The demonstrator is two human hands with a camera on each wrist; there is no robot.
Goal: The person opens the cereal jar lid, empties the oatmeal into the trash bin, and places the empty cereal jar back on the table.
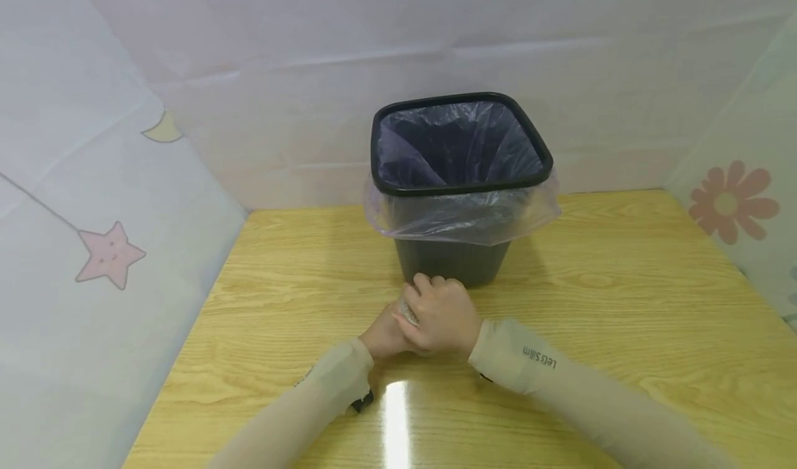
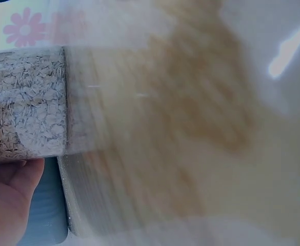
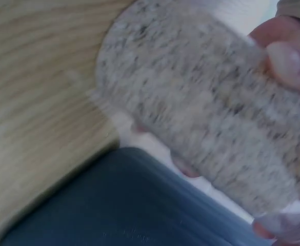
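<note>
In the head view my left hand point(image 1: 387, 336) and right hand point(image 1: 442, 317) come together close in front of a dark bin point(image 1: 448, 258). Between them they hold a clear jar of rolled oats point(image 1: 407, 311); only a small patch of it shows there. Right-hand fingers overlap the left hand, hiding most of its fingers. The right wrist view shows the jar point(image 3: 191, 97) tilted, a thumb point(image 3: 285, 61) pressed on its side and fingertips point(image 3: 185, 166) behind it. Flakes fill much of the jar point(image 2: 26, 102) in the left wrist view, with fingers point(image 2: 26, 177) against its lower edge.
The bin has a black rim point(image 1: 463, 191) and a thin translucent liner point(image 1: 461, 223) folded over it. It stands on a wood-grain table point(image 1: 299, 282) near the back wall cloth point(image 1: 280, 144). Printed cloth point(image 1: 56, 330) also closes off the left side.
</note>
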